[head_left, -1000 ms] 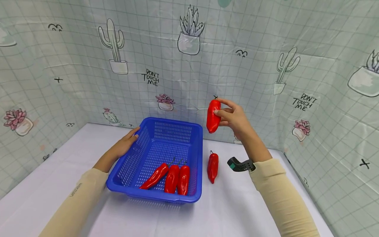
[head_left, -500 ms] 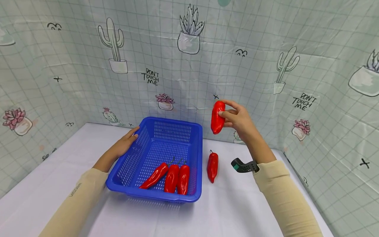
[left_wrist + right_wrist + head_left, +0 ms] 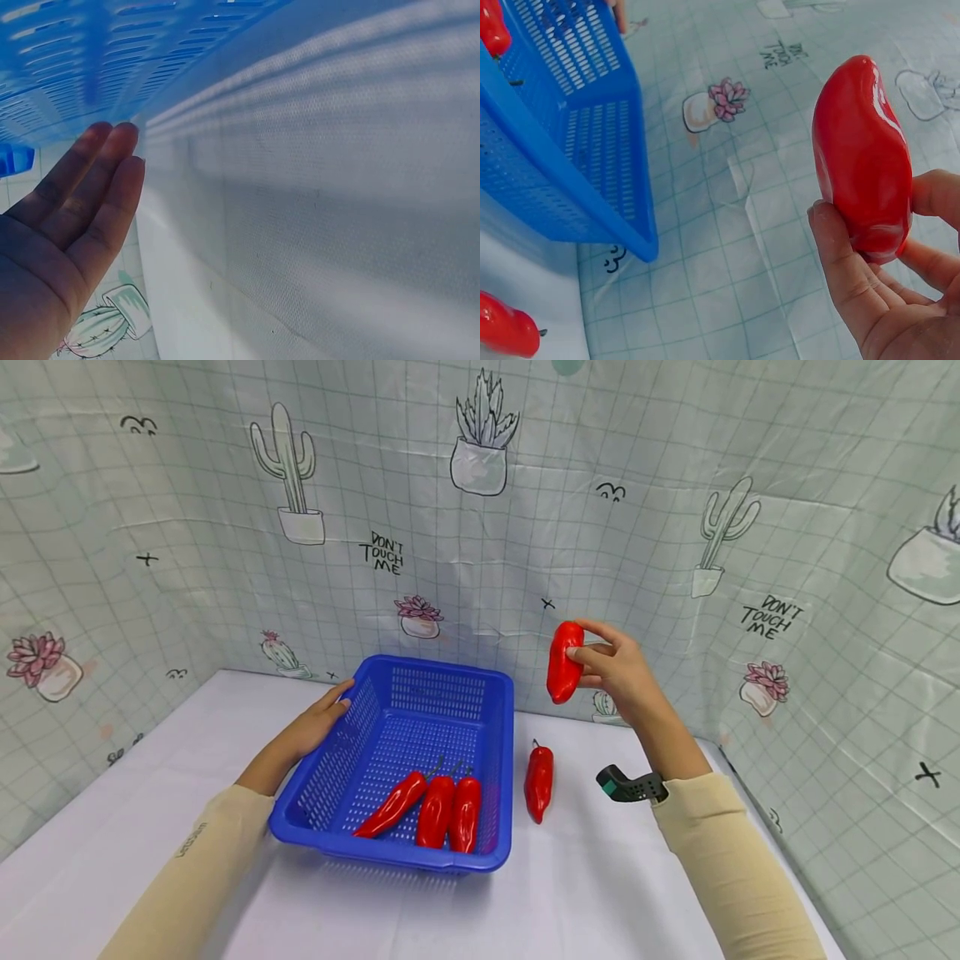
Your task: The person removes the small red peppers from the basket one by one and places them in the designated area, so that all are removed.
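My right hand (image 3: 615,672) pinches a glossy red pepper (image 3: 564,664) between thumb and fingers, raised above the table against the curtain. The right wrist view shows this pepper (image 3: 862,161) upright, fingertips around its lower part. A blue perforated basket (image 3: 442,860) stands left of it. Three red peppers (image 3: 433,810) with thin stems lie at the basket's near end. One more red pepper (image 3: 538,783) lies on the table just right of the basket. My left hand (image 3: 311,727) rests against the basket's left side; its fingers (image 3: 112,202) extend nearly straight beside the outer wall.
The table (image 3: 615,893) has a white cover. A grid-patterned curtain (image 3: 540,510) with cactus drawings stands upright along the back and both sides. A black strap (image 3: 626,785) with a small device circles the right wrist.
The right hand, holding the red pepper, has drifted rightward and slightly down, farther from the basket. The left hand, the basket and the other peppers have stayed in place.
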Tool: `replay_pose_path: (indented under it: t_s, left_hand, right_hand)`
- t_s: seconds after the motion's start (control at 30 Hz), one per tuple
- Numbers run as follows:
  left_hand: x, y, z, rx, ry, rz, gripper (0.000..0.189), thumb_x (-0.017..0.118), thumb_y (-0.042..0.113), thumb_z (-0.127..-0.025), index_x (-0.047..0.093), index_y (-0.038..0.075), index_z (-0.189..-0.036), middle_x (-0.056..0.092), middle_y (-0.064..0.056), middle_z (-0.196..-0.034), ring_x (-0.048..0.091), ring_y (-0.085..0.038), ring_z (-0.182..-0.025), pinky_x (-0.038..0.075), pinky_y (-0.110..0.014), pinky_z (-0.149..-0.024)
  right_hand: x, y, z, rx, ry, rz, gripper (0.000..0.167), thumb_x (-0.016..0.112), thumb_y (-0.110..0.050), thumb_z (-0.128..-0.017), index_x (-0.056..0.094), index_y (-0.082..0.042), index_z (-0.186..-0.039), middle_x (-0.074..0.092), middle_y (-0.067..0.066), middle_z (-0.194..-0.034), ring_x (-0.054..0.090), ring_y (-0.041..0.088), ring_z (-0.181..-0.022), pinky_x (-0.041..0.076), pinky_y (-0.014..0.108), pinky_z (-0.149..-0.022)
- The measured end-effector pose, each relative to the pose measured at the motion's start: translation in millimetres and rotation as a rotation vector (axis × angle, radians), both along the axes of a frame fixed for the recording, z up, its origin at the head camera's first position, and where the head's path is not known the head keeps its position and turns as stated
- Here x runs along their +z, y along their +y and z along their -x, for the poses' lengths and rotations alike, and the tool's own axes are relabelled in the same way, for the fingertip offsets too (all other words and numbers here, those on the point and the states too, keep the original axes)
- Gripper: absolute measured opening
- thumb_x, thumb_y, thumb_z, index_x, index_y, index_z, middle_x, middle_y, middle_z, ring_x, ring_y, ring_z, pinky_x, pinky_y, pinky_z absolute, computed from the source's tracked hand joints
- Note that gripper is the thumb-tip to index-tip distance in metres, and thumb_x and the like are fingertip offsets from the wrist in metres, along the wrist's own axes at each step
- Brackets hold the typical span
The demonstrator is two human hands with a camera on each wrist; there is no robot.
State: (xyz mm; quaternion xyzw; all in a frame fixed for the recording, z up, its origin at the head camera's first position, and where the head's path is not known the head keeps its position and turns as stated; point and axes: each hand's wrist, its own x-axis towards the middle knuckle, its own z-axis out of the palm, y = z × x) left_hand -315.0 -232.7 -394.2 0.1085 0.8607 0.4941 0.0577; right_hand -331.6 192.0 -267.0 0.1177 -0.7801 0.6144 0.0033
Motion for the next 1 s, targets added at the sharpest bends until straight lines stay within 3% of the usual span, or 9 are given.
replay_pose_path:
  t_s: [0.4,0.73,1.0]
  left_hand:
    - [-0.4,-0.4,-2.5,-0.004,0.009,0.005,0.056,0.024,0.027,-0.109,0.006,0.004,-0.157,0.009,-0.033,-0.159,0.019,-0.056,-0.141,0.019,-0.070,-0.109]
    - [1.1,-0.2,-2.6,-0.012,0.007,-0.013,0.056,0.024,0.027,-0.109,0.005,0.004,-0.157,0.009,-0.033,-0.158,0.021,-0.056,-0.141,0.020,-0.070,-0.110]
    - [2.9,1.3,-3.0,-0.008,0.009,-0.004,0.056,0.024,0.027,-0.109,0.006,0.004,-0.157,0.010,-0.033,-0.158,0.022,-0.056,-0.140,0.021,-0.070,-0.109]
  right_hand:
    - [-5.3,7.6,-2.5,-0.015,0.016,-0.037,0.059,0.060,-0.018,-0.097,0.037,-0.008,-0.150,0.064,0.005,-0.104,0.069,0.014,-0.076,0.059,0.029,-0.074]
    - [-11.7,11.9,-2.1,-0.038,-0.015,-0.060,0.059,0.059,-0.019,-0.097,0.037,-0.010,-0.151,0.059,0.020,-0.121,0.069,0.014,-0.076,0.059,0.029,-0.074]
    - [-15.9,16.0,-0.8,-0.036,-0.013,-0.060,0.059,0.060,-0.019,-0.097,0.037,-0.009,-0.151,0.064,0.007,-0.106,0.069,0.014,-0.075,0.059,0.032,-0.076]
